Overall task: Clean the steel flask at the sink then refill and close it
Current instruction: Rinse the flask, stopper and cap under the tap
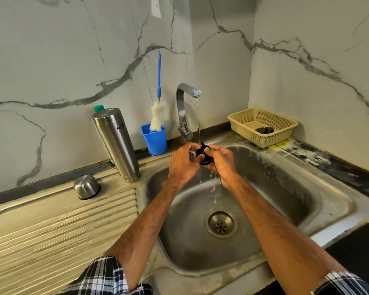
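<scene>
The steel flask (115, 143) stands upside down on the drainboard, left of the sink (302, 188). Its steel cup lid (87, 186) rests mouth down nearby on the drainboard. Over the basin, my left hand (182, 163) and my right hand (220, 161) together grip a small black stopper (202, 155). A thin stream of water from the chrome tap (184, 111) falls onto the stopper and drips off into the basin.
A blue cup (154, 140) behind the sink holds a bottle brush (158, 107) with a blue handle. A beige plastic basket (262, 125) with a dark item inside sits on the counter at the right. The drain (221, 224) lies below my hands.
</scene>
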Action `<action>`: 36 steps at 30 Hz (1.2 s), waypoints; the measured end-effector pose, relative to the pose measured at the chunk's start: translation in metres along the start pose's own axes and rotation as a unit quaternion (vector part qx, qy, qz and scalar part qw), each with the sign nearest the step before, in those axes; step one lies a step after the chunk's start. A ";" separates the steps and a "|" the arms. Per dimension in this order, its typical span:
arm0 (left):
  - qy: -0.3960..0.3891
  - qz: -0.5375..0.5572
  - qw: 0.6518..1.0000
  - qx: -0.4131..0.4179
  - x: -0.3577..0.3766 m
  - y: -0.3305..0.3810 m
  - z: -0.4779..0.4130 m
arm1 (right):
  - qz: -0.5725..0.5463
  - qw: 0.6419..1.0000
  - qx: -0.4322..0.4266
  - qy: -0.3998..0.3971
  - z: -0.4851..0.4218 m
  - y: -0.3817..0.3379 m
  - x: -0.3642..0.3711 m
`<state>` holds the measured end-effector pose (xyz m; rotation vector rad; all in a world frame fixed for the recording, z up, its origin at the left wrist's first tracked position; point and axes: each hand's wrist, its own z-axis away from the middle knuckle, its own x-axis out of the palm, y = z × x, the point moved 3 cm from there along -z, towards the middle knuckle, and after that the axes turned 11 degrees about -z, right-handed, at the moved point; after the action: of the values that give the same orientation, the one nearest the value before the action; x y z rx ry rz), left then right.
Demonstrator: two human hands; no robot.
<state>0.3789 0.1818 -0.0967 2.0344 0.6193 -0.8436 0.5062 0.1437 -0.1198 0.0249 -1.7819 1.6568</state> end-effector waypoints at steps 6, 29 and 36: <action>-0.005 0.023 0.999 -0.040 0.000 -0.003 0.002 | 0.003 1.000 -0.003 0.000 -0.002 0.001 0.000; -0.005 0.015 0.999 -0.036 -0.003 0.003 0.003 | 0.015 0.999 -0.030 0.015 -0.007 0.002 -0.002; -0.008 0.020 0.999 -0.033 -0.002 0.004 0.003 | 0.028 0.999 -0.041 0.016 -0.007 0.002 -0.003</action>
<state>0.3791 0.1770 -0.0950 1.9720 0.5891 -0.8045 0.5113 0.1485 -0.1232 -0.0888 -1.8405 1.6114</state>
